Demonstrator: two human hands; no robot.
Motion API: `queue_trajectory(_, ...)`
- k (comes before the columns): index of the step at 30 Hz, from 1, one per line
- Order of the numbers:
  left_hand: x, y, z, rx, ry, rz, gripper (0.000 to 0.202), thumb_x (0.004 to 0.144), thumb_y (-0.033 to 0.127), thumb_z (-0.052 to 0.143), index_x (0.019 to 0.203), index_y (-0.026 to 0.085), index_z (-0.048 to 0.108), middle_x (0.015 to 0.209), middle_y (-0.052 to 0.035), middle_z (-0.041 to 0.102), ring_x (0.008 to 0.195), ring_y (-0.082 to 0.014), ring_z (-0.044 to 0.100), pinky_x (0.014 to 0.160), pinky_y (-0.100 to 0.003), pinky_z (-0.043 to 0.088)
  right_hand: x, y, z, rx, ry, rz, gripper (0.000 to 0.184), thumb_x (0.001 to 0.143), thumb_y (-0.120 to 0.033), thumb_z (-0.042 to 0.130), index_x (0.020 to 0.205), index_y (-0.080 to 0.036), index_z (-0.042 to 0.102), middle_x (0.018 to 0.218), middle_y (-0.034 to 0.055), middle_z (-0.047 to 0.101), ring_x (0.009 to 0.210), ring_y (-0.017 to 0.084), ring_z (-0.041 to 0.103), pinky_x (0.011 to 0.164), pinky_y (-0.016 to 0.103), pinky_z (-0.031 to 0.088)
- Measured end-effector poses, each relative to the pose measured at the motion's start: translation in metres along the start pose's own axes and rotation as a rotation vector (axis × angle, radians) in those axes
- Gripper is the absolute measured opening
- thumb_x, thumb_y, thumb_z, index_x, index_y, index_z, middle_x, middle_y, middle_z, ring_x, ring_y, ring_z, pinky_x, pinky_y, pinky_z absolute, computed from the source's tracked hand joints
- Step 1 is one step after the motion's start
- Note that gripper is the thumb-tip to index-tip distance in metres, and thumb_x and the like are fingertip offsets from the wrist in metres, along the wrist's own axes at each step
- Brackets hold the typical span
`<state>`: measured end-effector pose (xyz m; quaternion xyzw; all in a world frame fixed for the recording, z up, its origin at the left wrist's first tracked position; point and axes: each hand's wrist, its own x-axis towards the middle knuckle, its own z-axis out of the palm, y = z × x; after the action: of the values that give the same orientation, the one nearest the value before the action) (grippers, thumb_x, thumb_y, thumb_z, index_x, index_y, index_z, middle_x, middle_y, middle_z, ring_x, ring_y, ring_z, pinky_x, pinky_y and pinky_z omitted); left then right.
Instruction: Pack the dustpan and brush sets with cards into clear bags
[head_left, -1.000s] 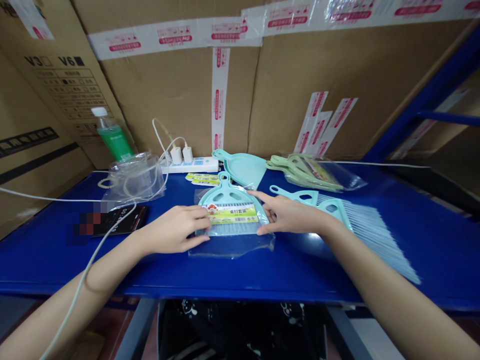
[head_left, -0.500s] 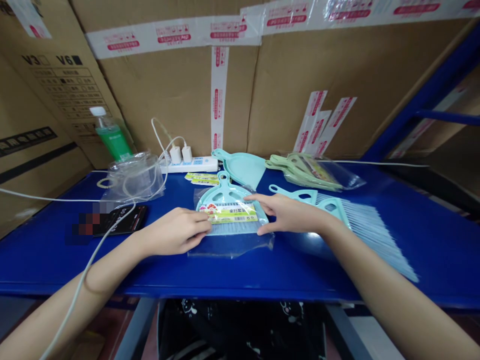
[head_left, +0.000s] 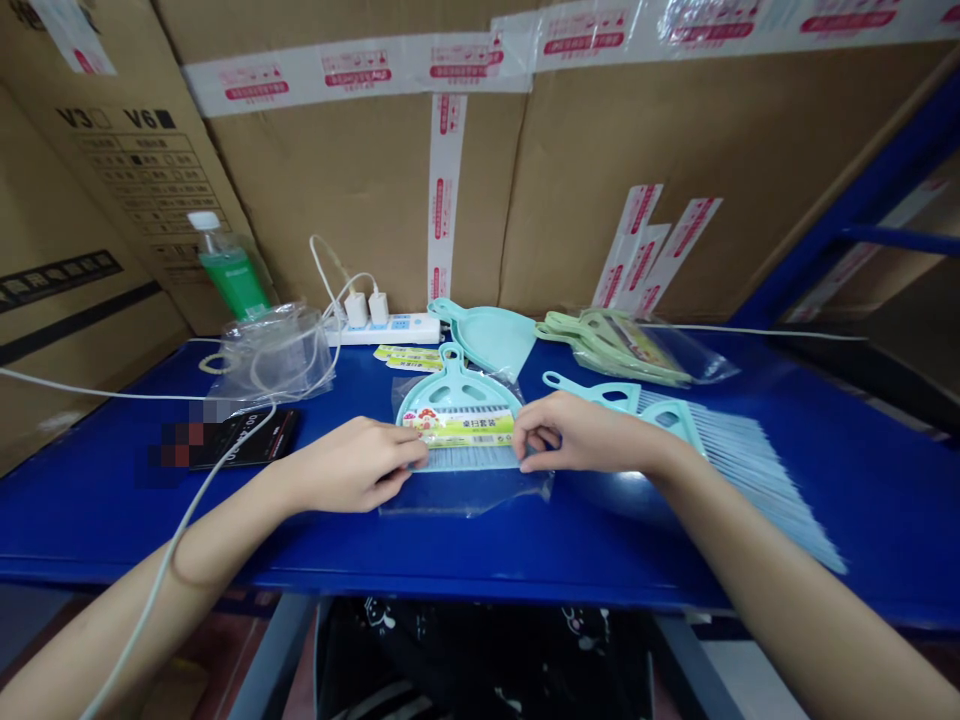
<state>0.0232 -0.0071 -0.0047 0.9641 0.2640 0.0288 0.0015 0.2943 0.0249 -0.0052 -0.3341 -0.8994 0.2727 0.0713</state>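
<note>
A clear plastic bag (head_left: 465, 492) lies flat on the table in front of me. Inside it are a light-blue dustpan (head_left: 453, 378), a brush with pale bristles (head_left: 465, 458) and a yellow-green label card (head_left: 463, 427) with mushroom pictures. My left hand (head_left: 365, 462) is closed at the bag's left edge, fingers bent and pressed together. At the right edge, beside the card's end, my right hand (head_left: 574, 435) has its fingers curled in and the thumb below, closed on the bag. The bag's loose open-looking end spreads toward me.
Light-blue brushes (head_left: 739, 470) lie at right, partly behind my right forearm. Behind the bag are another blue dustpan (head_left: 495, 338), label cards (head_left: 409, 358) and a bagged green set (head_left: 622, 348). A power strip (head_left: 405, 330), bottle (head_left: 234, 280), plastic bags (head_left: 277, 355), phone (head_left: 262, 438) and cable stand left.
My right hand's fingers, stretched over the bag before, have drawn back and curled at its right edge. The left hand stays at the left edge. The view has shifted slightly.
</note>
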Motion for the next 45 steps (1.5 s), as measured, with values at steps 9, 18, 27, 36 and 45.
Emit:
queue_trajectory(9, -0.001, 0.006, -0.004, -0.003, -0.046, -0.014, 0.037, 0.078, 0.052, 0.058, 0.089, 0.017, 0.055, 0.085, -0.0032, 0.061, 0.069, -0.0172, 0.059, 0.057, -0.027, 0.040, -0.008, 0.000, -0.005, -0.056, -0.023, 0.041, 0.018, 0.081, -0.031, 0.053, 0.080, -0.019, 0.066, 0.052, -0.0047, 0.041, 0.049, 0.011, 0.043, 0.052, 0.025, 0.035)
queue_trajectory(18, -0.003, 0.010, -0.006, 0.029, -0.113, -0.047, 0.019, 0.076, 0.027, 0.058, 0.092, 0.018, 0.054, 0.091, -0.0037, 0.060, 0.075, -0.0180, 0.059, 0.062, -0.028, 0.043, -0.018, 0.002, -0.009, -0.011, -0.168, 0.122, 0.042, 0.063, -0.037, 0.075, 0.097, -0.019, 0.059, 0.070, -0.0017, 0.053, 0.065, 0.015, 0.050, 0.059, 0.026, 0.039)
queue_trajectory(27, 0.001, 0.006, -0.003, 0.008, -0.001, -0.042, 0.023, 0.089, 0.014, 0.033, 0.078, 0.018, 0.052, 0.073, -0.0011, 0.059, 0.059, -0.0135, 0.053, 0.054, -0.027, 0.038, -0.011, 0.002, -0.005, -0.134, -0.078, 0.060, 0.016, 0.080, -0.034, 0.060, 0.083, -0.019, 0.062, 0.057, -0.0048, 0.041, 0.054, 0.013, 0.042, 0.058, 0.028, 0.034)
queue_trajectory(36, 0.003, 0.002, 0.000, 0.054, 0.052, -0.082, 0.022, 0.093, 0.024, 0.036, 0.079, 0.018, 0.052, 0.076, -0.0009, 0.061, 0.060, -0.0126, 0.056, 0.054, -0.024, 0.036, -0.004, -0.006, 0.001, -0.128, 0.047, -0.107, 0.013, 0.075, -0.015, 0.057, 0.063, -0.019, 0.056, 0.069, 0.0011, 0.058, 0.071, 0.016, 0.053, 0.071, 0.030, 0.040)
queue_trajectory(45, 0.004, 0.002, 0.005, 0.071, 0.032, -0.191, 0.019, 0.093, 0.022, 0.036, 0.082, 0.019, 0.051, 0.071, -0.0004, 0.063, 0.059, -0.0150, 0.058, 0.052, -0.025, 0.035, -0.003, -0.006, 0.003, 0.000, 0.078, 0.050, 0.016, 0.079, -0.023, 0.052, 0.064, -0.020, 0.051, 0.054, -0.0035, 0.050, 0.050, 0.010, 0.045, 0.053, 0.025, 0.034)
